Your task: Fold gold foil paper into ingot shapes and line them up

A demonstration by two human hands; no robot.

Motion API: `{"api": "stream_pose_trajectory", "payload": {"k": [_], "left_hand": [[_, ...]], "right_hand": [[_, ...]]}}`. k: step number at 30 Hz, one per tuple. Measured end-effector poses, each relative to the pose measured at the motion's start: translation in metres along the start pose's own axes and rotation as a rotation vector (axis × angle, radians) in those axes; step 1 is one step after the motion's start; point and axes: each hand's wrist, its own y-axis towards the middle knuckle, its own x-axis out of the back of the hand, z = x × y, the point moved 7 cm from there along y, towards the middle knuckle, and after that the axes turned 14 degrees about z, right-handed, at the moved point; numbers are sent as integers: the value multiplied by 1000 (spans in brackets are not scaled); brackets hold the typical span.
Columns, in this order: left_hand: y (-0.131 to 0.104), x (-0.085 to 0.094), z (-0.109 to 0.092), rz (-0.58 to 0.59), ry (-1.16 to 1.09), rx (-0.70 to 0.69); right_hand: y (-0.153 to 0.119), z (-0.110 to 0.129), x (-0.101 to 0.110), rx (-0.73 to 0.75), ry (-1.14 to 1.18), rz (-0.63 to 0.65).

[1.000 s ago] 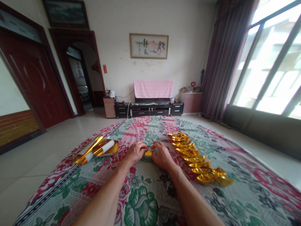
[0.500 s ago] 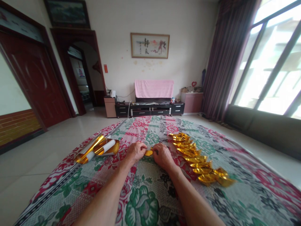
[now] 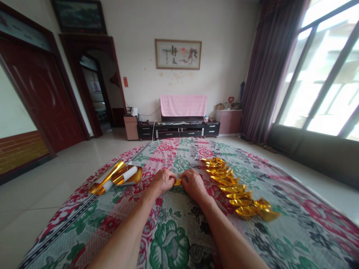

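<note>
Between my hands, low over the flowered cloth (image 3: pixel 169 244), is a small piece of gold foil paper (image 3: pixel 177 182). My left hand (image 3: pixel 163 182) pinches its left end, fingers closed. The right end sits in the closed fingers of my right hand (image 3: pixel 194 184). Most of the piece is hidden by my fingers, so its exact folds cannot be made out. To the right of my right hand lies a row of folded gold foil ingots (image 3: pixel 235 190), set close together. Left of my left hand rest curled sheets of gold foil paper (image 3: pixel 125 175) with white backs.
The cloth covers a large surface in front of me. Beyond it stands a low black TV cabinet (image 3: pixel 179 132) with a pink cloth (image 3: pixel 183 105) over a screen-shaped object. A purple curtain (image 3: pixel 259 74) and window are at the right, a dark red door (image 3: pixel 46 89) at the left.
My fingers have shifted slightly on the foil piece, and its visible part looks smaller and flatter between them. The row of ingots and the curled sheets stay where they were.
</note>
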Motion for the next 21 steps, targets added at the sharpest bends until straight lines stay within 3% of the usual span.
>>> {"api": "stream_pose_trajectory", "payload": {"k": [10, 21], "left_hand": [[0, 1, 4, 73, -74, -13], [0, 1, 11, 80, -40, -83]], "right_hand": [[4, 6, -5, 44, -97, 91], [7, 2, -8, 56, -93, 89]]}}
